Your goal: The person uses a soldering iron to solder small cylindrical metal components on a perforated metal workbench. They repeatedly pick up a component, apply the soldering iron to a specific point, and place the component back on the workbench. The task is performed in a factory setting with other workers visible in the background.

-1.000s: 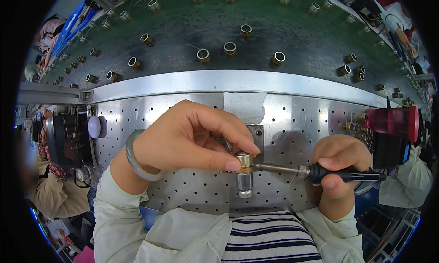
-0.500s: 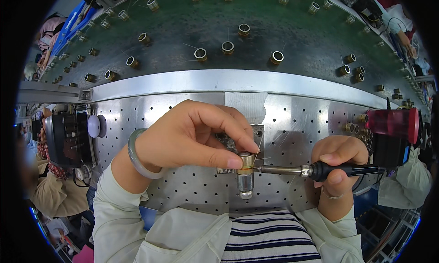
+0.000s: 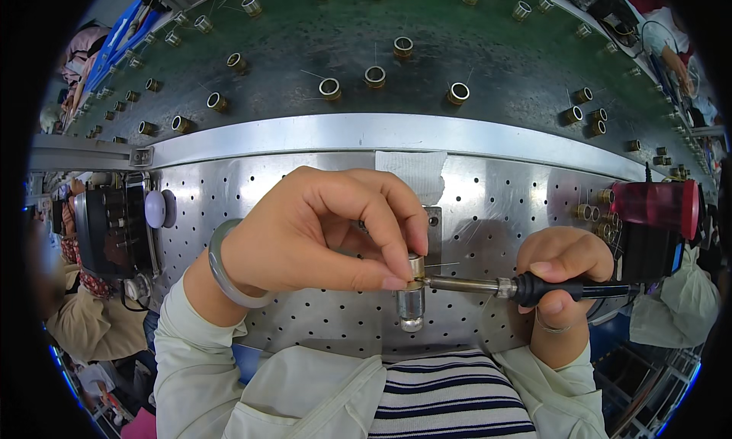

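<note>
The left hand (image 3: 328,237) has its thumb and fingertips closed against a small silver and gold metal ring (image 3: 416,265), which sits at the top of an upright shiny cylindrical post (image 3: 410,308). The right hand (image 3: 566,267) is wrapped around the black handle of a soldering iron (image 3: 467,285), held nearly level, its metal tip touching the ring's right side. Beneath is a perforated metal worktop (image 3: 496,191) with a white paper strip (image 3: 412,173) near its far edge. Past a silver rail (image 3: 366,128), similar rings stand scattered on a dark green belt (image 3: 305,35). At right is a red-and-black device (image 3: 657,202).
</note>
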### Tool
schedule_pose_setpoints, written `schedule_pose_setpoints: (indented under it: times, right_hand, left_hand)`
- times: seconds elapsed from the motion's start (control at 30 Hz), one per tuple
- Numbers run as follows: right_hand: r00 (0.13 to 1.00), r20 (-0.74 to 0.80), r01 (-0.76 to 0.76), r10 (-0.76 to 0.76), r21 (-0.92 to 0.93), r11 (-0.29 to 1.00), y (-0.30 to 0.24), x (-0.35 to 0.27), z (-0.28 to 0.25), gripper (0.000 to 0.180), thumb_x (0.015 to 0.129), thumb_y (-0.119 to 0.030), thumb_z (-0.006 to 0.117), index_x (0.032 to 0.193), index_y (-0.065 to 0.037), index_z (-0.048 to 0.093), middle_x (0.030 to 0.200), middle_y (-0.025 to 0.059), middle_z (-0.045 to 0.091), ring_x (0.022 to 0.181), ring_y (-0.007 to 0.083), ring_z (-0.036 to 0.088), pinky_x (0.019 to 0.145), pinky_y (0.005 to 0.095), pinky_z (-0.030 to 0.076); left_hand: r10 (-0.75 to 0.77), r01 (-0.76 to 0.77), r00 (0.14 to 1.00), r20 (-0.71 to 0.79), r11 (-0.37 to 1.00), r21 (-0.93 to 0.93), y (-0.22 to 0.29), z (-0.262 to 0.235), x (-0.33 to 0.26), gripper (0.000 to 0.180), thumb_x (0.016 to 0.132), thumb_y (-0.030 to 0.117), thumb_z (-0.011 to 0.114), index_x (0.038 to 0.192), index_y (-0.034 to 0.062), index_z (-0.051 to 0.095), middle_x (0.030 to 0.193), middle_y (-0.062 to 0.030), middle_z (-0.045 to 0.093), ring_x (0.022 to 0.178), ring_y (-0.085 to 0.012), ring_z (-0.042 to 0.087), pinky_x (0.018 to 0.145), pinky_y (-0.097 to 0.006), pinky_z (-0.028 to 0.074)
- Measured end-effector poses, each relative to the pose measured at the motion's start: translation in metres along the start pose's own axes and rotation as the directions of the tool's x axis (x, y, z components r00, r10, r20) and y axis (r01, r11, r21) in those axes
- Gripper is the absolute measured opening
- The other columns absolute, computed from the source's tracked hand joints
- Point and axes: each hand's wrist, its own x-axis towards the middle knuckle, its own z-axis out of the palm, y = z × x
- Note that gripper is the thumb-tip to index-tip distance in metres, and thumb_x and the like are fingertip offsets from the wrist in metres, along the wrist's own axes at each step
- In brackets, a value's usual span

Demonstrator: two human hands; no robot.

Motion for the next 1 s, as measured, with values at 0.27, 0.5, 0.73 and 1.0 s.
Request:
schedule_pose_setpoints:
  times: [0.27, 0.5, 0.73, 1.0]
  right_hand:
    - [0.999, 0.032, 0.029, -0.029, -0.012, 1.000, 0.001, 0.003, -0.001, 0.027, 0.067, 0.003, 0.075, 0.089, 0.008, 0.060, 0.065, 0.0150, 0.060, 0.048, 0.0186, 0.056, 0.045, 0.0250, 0.043]
    - [0.996, 0.068, 0.061, -0.054, -0.102, 0.993, 0.000, 0.005, -0.003, 0.026, 0.066, 0.000, 0.077, 0.086, 0.007, 0.061, 0.063, 0.0143, 0.060, 0.048, 0.0202, 0.058, 0.045, 0.0256, 0.044]
    - [0.996, 0.061, 0.074, -0.067, -0.118, 0.990, -0.001, 0.006, -0.002, 0.026, 0.065, -0.002, 0.078, 0.083, 0.006, 0.062, 0.062, 0.0138, 0.060, 0.048, 0.0207, 0.058, 0.046, 0.0260, 0.045]
    - [0.998, 0.030, 0.056, -0.053, -0.132, 0.990, -0.003, 0.005, -0.002, 0.022, 0.068, -0.002, 0.075, 0.083, 0.006, 0.060, 0.062, 0.0125, 0.059, 0.046, 0.0193, 0.056, 0.044, 0.0259, 0.043]
  left_hand:
    - [0.011, -0.011, 1.000, 0.003, 1.000, -0.011, -0.001, -0.002, -0.001, 0.014, 0.065, -0.007, 0.074, 0.077, 0.0001, 0.070, 0.095, -0.0183, 0.060, 0.082, -0.0221, 0.061, 0.076, -0.029, 0.050]
    - [-0.132, 0.132, 0.991, 0.006, 0.990, -0.057, 0.009, -0.001, 0.001, 0.022, 0.069, -0.010, 0.069, 0.090, -0.0062, 0.068, 0.102, -0.0219, 0.060, 0.087, -0.0232, 0.062, 0.078, -0.028, 0.051]
    - [-0.150, 0.152, 0.986, 0.070, 0.988, -0.030, 0.001, -0.010, 0.001, 0.028, 0.072, -0.011, 0.067, 0.100, -0.0091, 0.065, 0.102, -0.0224, 0.061, 0.088, -0.0224, 0.063, 0.079, -0.028, 0.051]
    - [-0.191, 0.192, 0.981, 0.019, 0.980, -0.054, 0.004, -0.003, 0.003, 0.031, 0.068, -0.013, 0.069, 0.098, -0.0091, 0.065, 0.101, -0.0222, 0.062, 0.089, -0.0224, 0.063, 0.078, -0.026, 0.053]
